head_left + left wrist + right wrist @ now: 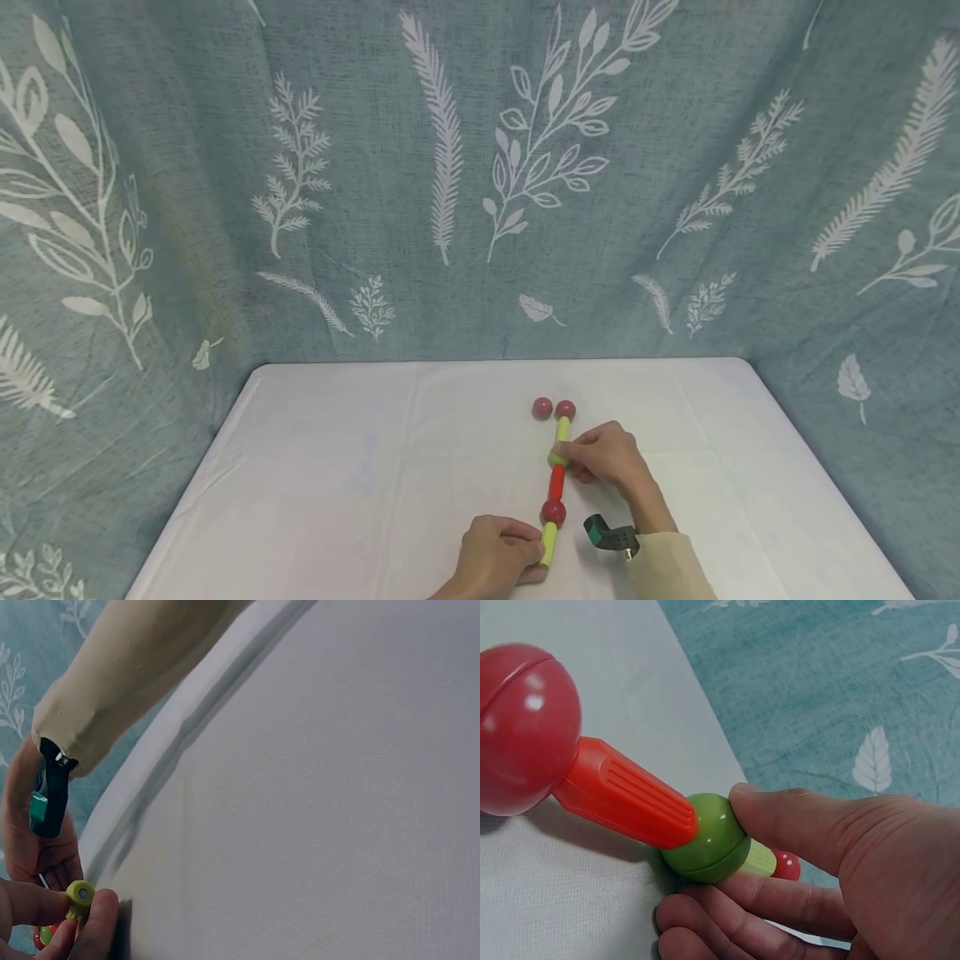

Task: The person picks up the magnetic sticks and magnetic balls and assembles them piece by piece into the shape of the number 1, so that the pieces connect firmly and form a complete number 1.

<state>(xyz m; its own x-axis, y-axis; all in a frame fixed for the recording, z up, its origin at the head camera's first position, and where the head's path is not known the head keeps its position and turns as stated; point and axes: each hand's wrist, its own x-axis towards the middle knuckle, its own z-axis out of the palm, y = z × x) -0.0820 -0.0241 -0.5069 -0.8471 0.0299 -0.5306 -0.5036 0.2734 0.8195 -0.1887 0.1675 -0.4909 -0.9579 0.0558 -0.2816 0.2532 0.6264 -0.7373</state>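
Note:
A chain of toy rods and balls runs lengthwise on the table. From the far end it has a dark red ball [566, 409], a yellow-green rod [562, 428], a green ball [711, 836], a red rod [630, 793], a larger-looking red ball [526, 727] and a near yellow-green rod [549, 543]. My right hand [606, 457] pinches the green ball between thumb and fingers. With thumb and fingers my left hand [495, 553] holds the near yellow-green rod; its round end [80, 893] shows a grey disc in the left wrist view.
A loose-looking dark red ball [542, 407] sits just left of the chain's far end. White cloth covers the table [315, 467]. Behind and around it hangs a teal curtain [480, 183] with white leaf patterns. A dark band device [611, 534] is on the right wrist.

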